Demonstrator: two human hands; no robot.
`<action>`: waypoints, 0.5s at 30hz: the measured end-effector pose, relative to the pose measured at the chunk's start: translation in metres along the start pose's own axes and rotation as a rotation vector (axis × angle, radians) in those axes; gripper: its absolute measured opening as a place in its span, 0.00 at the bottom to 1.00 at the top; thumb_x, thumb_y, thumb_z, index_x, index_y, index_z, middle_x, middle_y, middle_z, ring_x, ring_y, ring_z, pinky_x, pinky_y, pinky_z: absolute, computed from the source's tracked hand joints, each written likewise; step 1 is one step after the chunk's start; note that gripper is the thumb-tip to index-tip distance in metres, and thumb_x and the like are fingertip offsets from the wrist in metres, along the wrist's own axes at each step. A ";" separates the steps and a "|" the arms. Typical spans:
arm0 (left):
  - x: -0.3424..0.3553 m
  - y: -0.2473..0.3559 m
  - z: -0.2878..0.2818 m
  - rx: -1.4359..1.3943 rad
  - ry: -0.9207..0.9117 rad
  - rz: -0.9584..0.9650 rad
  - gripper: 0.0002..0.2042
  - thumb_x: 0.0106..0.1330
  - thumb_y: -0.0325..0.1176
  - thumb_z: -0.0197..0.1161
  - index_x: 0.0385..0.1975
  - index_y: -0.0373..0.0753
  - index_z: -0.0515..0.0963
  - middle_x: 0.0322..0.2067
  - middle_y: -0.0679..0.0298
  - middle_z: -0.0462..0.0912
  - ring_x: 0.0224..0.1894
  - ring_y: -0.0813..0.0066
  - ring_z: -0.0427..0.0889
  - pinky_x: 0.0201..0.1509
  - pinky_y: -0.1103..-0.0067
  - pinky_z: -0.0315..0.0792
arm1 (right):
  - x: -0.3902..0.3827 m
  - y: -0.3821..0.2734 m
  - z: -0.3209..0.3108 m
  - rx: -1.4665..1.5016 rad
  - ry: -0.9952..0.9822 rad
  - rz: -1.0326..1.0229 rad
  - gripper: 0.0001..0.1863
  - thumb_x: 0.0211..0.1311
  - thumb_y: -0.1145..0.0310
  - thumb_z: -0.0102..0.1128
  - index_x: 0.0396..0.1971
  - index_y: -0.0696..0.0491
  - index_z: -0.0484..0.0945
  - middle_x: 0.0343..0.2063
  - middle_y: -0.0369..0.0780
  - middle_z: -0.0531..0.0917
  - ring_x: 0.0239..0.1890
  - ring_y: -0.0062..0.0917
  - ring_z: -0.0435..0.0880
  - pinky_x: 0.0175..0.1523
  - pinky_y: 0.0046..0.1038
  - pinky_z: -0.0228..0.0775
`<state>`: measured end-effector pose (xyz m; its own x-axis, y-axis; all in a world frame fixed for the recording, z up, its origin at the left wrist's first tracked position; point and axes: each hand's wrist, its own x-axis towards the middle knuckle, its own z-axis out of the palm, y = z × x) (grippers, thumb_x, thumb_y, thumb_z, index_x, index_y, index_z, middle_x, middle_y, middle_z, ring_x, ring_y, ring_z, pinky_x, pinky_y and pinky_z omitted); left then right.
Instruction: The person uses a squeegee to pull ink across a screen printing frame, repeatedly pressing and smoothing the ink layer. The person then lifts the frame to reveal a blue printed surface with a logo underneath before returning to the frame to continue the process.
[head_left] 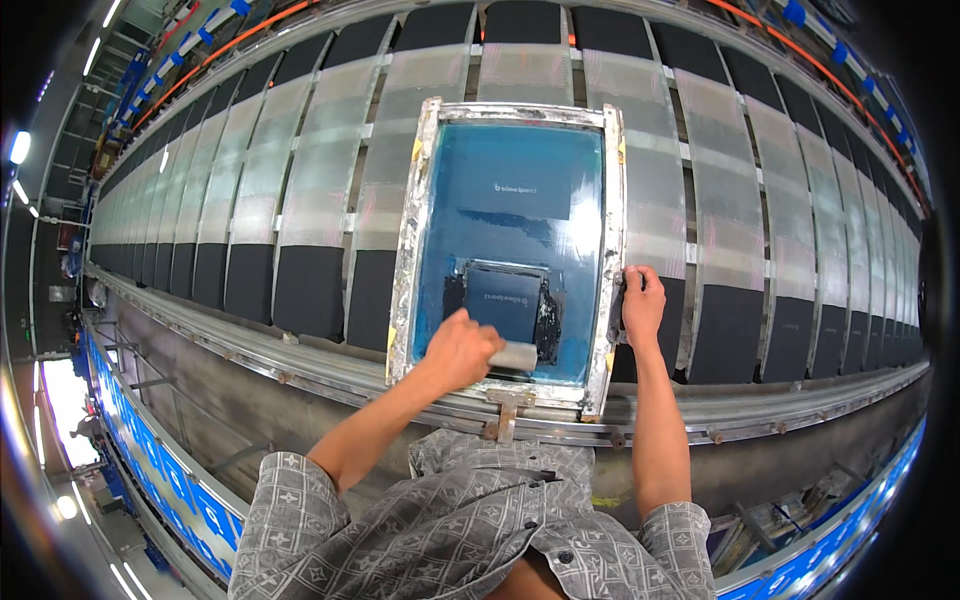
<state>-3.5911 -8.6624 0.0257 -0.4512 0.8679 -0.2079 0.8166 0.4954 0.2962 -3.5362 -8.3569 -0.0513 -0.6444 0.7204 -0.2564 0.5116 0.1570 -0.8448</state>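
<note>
A screen printing frame (418, 200) with blue mesh (520, 160) lies across the pallets in front of me. My left hand (462, 350) is closed around a squeegee (515, 356), whose pale end sticks out to the right near the mesh's lower edge. Just above it, dark ink (549, 320) edges a rectangular patch in the mesh. At the frame's right side, my right hand (643, 297) has its fingers bent round the outer rail. Whatever lies under the frame is mostly hidden.
A long row of pallets runs left and right, with black fabric pieces (310, 292) on them. The near metal rail (300, 385) passes below the frame, and a small bracket (508, 405) joins them. Orange lines (265, 25) run along the far side.
</note>
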 end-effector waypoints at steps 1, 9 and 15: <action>-0.002 -0.001 -0.001 -0.034 -0.001 -0.006 0.14 0.44 0.31 0.73 0.34 0.48 0.87 0.33 0.68 0.87 0.35 0.68 0.84 0.44 0.72 0.68 | 0.000 -0.003 -0.001 0.011 -0.046 0.031 0.14 0.68 0.61 0.59 0.39 0.57 0.81 0.27 0.43 0.84 0.30 0.27 0.81 0.40 0.31 0.71; 0.057 -0.052 -0.044 -0.034 0.137 -0.058 0.10 0.50 0.34 0.73 0.34 0.46 0.86 0.33 0.69 0.86 0.38 0.67 0.83 0.44 0.69 0.68 | 0.010 0.012 0.006 0.131 -0.143 0.101 0.15 0.68 0.58 0.59 0.41 0.56 0.82 0.26 0.42 0.83 0.25 0.28 0.82 0.32 0.31 0.73; -0.007 -0.003 0.017 0.086 0.348 -0.064 0.29 0.43 0.25 0.68 0.53 0.42 0.79 0.51 0.62 0.81 0.41 0.64 0.77 0.46 0.67 0.68 | -0.002 -0.024 -0.002 0.048 -0.022 0.063 0.16 0.65 0.58 0.61 0.40 0.57 0.83 0.32 0.49 0.86 0.36 0.34 0.85 0.45 0.33 0.72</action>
<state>-3.5840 -8.6701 0.0103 -0.5855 0.8030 0.1111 0.8036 0.5569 0.2099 -3.5464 -8.3613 -0.0294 -0.6247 0.7124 -0.3197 0.5239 0.0789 -0.8481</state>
